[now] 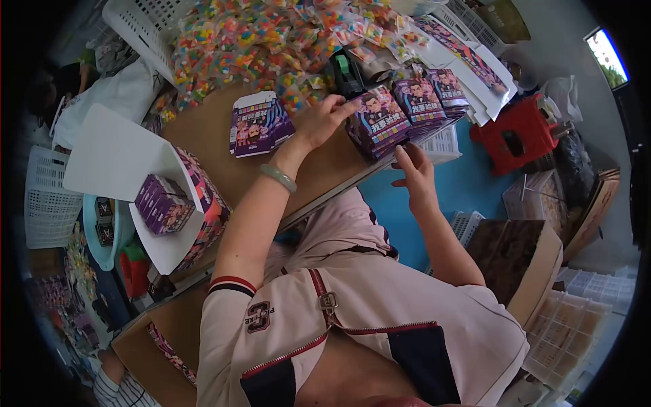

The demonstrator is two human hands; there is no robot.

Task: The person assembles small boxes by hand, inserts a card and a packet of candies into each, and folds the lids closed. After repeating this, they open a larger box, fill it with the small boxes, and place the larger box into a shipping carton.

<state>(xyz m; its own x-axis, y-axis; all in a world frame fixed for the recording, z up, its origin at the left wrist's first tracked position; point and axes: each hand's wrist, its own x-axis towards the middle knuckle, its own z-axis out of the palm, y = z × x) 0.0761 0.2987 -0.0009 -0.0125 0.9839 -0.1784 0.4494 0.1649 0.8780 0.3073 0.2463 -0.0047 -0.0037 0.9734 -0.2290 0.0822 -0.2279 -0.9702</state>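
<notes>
Stacked purple printed boxes (378, 121) stand at the table's front edge, with more stacks (418, 100) beside them. My left hand (320, 122), a pale green bangle on its wrist, reaches in from the left with its fingers stretched out and fingertips at the near stack's left side. Below that stack's right corner is my right hand (415, 178), fingers apart and loosely bent, thumb pointing up close to the corner. Left of my left hand lie flat purple cartons (258, 124), fanned out on the brown tabletop (203, 129).
Clear bags of colourful candy (271, 41) are heaped at the back. A black tape dispenser (347, 73) stands behind the stacks. An open white carton (169, 252) at left holds purple boxes (161, 203). A red machine (517, 136) and plastic crates (559, 336) are at right.
</notes>
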